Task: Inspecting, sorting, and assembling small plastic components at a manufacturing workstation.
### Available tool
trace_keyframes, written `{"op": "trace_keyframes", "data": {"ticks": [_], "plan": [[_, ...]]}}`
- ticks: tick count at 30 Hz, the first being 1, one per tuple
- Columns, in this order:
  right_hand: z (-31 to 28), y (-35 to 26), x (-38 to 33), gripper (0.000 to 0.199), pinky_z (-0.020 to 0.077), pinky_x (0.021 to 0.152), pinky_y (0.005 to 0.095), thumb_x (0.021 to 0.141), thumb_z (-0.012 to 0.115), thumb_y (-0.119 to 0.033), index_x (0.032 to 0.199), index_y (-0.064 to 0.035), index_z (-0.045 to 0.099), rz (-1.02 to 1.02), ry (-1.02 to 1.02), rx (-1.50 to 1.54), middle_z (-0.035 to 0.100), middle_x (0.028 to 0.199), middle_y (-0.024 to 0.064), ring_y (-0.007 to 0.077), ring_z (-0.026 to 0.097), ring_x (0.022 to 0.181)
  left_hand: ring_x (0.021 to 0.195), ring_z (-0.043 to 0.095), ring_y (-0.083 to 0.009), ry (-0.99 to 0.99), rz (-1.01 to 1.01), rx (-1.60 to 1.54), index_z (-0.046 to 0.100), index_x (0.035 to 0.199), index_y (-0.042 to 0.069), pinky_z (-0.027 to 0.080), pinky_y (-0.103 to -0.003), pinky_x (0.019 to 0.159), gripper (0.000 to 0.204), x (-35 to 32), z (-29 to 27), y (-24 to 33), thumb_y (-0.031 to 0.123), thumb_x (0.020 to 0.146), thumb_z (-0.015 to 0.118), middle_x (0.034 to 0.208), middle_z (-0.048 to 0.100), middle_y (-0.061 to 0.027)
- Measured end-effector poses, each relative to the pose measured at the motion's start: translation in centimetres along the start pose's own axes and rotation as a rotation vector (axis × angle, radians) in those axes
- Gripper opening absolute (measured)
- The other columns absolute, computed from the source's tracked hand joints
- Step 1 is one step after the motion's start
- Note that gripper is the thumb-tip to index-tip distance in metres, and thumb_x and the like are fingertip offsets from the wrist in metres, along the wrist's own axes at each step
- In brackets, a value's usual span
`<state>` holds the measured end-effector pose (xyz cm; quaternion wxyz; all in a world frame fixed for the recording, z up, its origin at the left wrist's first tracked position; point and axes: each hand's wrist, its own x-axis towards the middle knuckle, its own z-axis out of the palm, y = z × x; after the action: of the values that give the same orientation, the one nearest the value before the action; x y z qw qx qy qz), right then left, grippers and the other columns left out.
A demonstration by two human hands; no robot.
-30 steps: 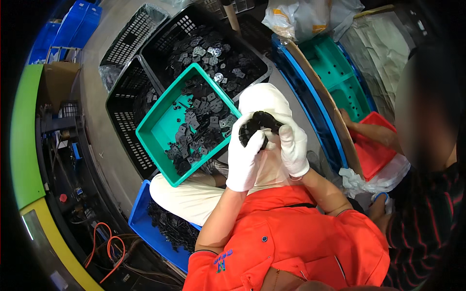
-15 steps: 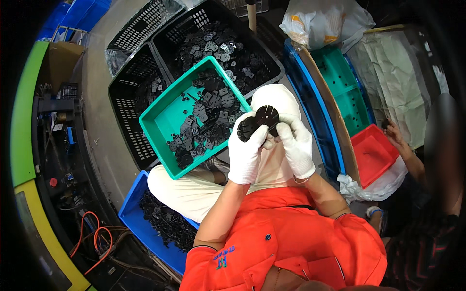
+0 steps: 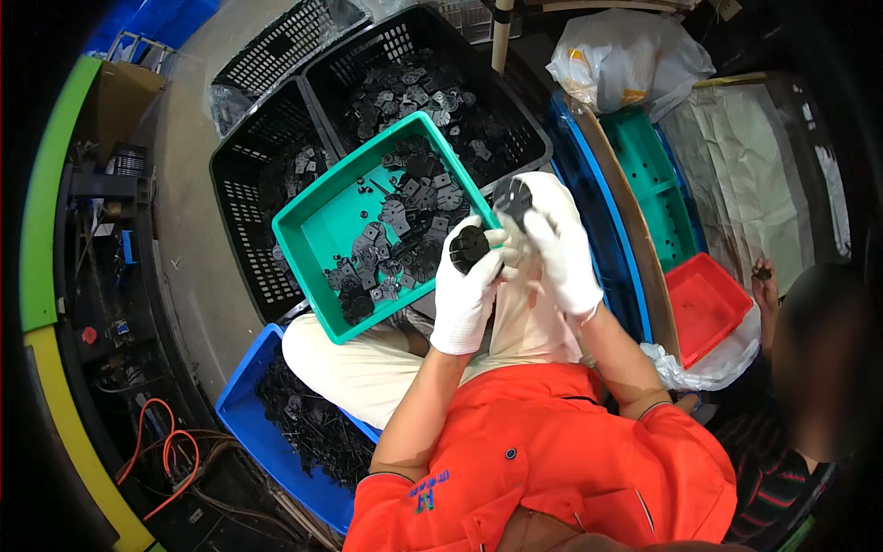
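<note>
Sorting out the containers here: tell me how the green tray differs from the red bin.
The green tray rests tilted on the person's lap and holds black parts; the red bin sits lower at the right, with nothing visible inside. The green tray looks larger. Both are rectangular, open-topped plastic.

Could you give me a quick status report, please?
Left hand holds a round black part. Right hand holds another black disc. Green tray alongside, nothing obstructing.

Your left hand (image 3: 466, 293) and right hand (image 3: 561, 253) wear white gloves, and each holds a black round part (image 3: 469, 247). Your shirt (image 3: 552, 460) is orange and your trousers (image 3: 386, 368) cream. The tray (image 3: 313, 230) is teal, the baskets (image 3: 248, 184) black mesh, one bin (image 3: 253, 428) blue, another (image 3: 704, 308) red.
</note>
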<state>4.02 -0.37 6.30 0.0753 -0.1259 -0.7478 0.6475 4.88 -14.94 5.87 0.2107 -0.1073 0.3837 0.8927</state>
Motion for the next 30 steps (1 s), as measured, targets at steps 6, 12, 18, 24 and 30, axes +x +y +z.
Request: {"op": "trace_keyframes", "data": {"ticks": [6,12,18,24,30], "plan": [[1.5,1.6,7.9,0.025,0.0455,0.058,0.0244,0.096,0.053,-0.022,0.110,-0.0008,0.054,0.380,-0.197,0.588,0.059,0.095,0.0054,0.0081,0.052,0.067,0.112,0.056,-0.0320,-0.084,-0.090,-0.150,0.036,0.136,0.006,0.049,-0.042,0.091,0.061,-0.4,-0.6,0.9,0.010,0.084,0.067,0.128,0.051,-0.0192],[-0.1,0.3,2.9,0.028,0.0493,0.076,0.0263,0.094,0.052,-0.019,0.116,-0.0009,0.058,0.041,-0.136,-0.042,0.063,0.105,0.0094,0.0132,0.060,0.087,0.114,0.056,-0.0272,-0.176,-0.143,-0.204,0.036,0.137,0.006,0.051,-0.040,0.092,0.062,-0.5,-0.4,1.0,0.009,0.083,0.068,0.126,0.052,-0.0148],[-0.4,-1.5,-3.4,0.026,0.0503,0.068,0.0266,0.087,0.060,-0.011,0.112,-0.0026,0.061,-0.029,-0.085,-0.109,0.064,0.088,0.0094,0.0145,0.062,0.078,0.111,0.056,-0.0198,-0.186,-0.149,-0.133,0.038,0.136,0.006,0.053,-0.034,0.087,0.062,-0.4,-0.1,0.3,0.013,0.084,0.070,0.123,0.053,-0.0077],[0.1,-1.2,-3.3,0.026,0.0514,0.056,0.0199,0.089,0.062,-0.016,0.107,0.0024,0.059,0.267,-0.165,0.263,0.062,0.090,0.0073,0.0086,0.060,0.076,0.106,0.057,-0.0171,-0.188,-0.166,0.181,0.040,0.134,0.007,0.052,-0.032,0.086,0.050,-0.3,-0.5,0.2,0.015,0.090,0.061,0.120,0.053,-0.0062],[-0.3,-0.9,-3.5,0.024,0.0512,0.058,0.0200,0.091,0.060,-0.018,0.104,0.0013,0.059,0.328,-0.112,0.335,0.061,0.088,0.0047,0.0074,0.058,0.077,0.114,0.054,-0.0215,-0.156,-0.149,0.168,0.039,0.133,0.003,0.051,-0.039,0.090,0.044,-0.7,-0.2,0.2,0.017,0.094,0.053,0.128,0.050,-0.0118]]}}
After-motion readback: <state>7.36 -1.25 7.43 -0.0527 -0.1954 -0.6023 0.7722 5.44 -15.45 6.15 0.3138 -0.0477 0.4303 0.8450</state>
